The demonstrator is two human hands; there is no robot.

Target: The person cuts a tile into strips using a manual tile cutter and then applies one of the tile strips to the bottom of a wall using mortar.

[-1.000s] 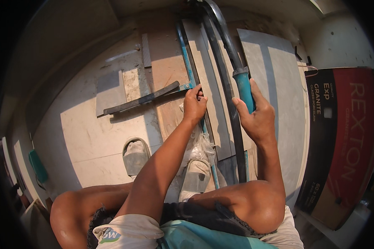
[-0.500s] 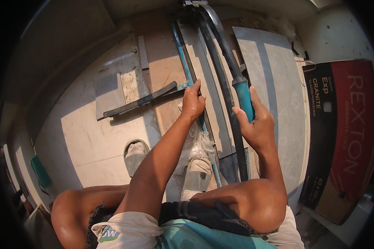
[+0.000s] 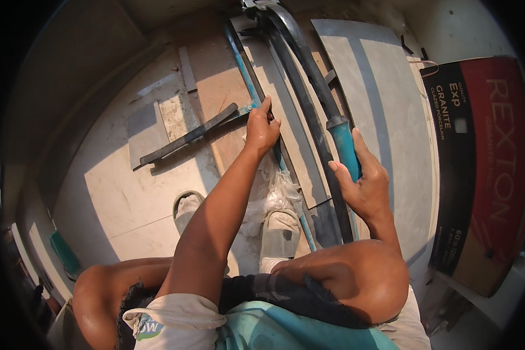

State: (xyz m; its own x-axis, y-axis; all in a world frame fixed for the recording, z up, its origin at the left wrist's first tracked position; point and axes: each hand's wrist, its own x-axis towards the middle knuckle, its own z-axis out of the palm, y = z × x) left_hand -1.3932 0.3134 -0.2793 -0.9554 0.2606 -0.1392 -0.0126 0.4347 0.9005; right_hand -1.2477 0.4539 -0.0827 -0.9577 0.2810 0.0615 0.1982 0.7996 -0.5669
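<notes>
A manual tile cutter with a long black rail (image 3: 300, 105) and blue base bars (image 3: 243, 69) lies in front of me. My right hand (image 3: 366, 181) is wrapped loosely round the teal grip of its lever handle (image 3: 346, 150), thumb on the left side and fingers on the right. My left hand (image 3: 263, 129) holds the blue-and-black base bar, close to where a black-padded side arm (image 3: 192, 137) joins it. Its index finger points forward along the bar; the other fingertips are hidden. A narrow beige tile strip (image 3: 294, 137) lies under the rail, between my hands.
A large grey tile (image 3: 379, 99) lies right of the cutter, beside a red and black tile carton (image 3: 478, 175). Grey tile offcuts (image 3: 147, 128) lie at left. My sandalled feet (image 3: 280, 233) stand near the cutter, beside crumpled clear plastic (image 3: 280, 189).
The view has shifted, so most of the scene sits higher and further left. Against the cutter's base, the lever handle and my right hand have come slightly nearer. My left hand stays on the bar.
</notes>
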